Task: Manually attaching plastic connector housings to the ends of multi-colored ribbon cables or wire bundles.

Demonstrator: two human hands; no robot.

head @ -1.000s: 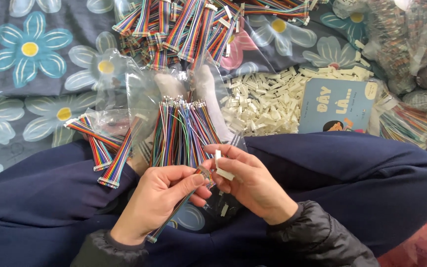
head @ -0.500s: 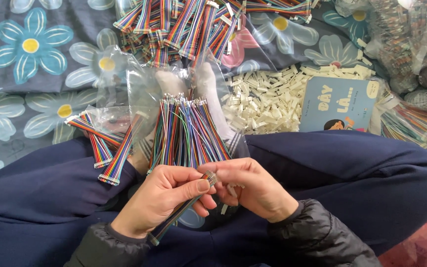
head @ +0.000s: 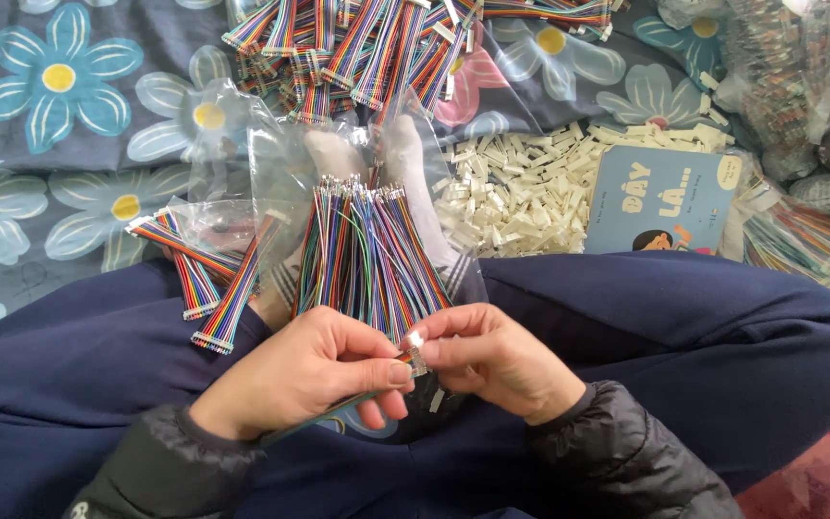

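1. Hands first, nearest the camera: I see two, meeting over my crossed legs. My left hand (head: 314, 370) is pinched shut, thumb against fingertips, on a thin wire (head: 377, 394) that runs back under the palm.
2. My right hand (head: 492, 360) is closed too, thumb and forefinger clamped on a small white connector (head: 416, 344) right where the wire end sits; the two hands touch at that spot.
3. Just beyond them, one upright bundle of loose coloured wires (head: 367, 255) fans out between my knees, resting against my two feet in pale socks (head: 377, 159).
4. To its left lie three flat rainbow ribbon cables (head: 213, 274) on my thigh, partly on a clear plastic bag (head: 271, 163).
5. Right of the feet, one heap of white connectors (head: 521, 197), too many to count, lies beside one blue booklet (head: 660, 202).
6. Farthest off, one large pile of ribbon cables (head: 386, 48) sits on the flowered cloth (head: 60, 106).
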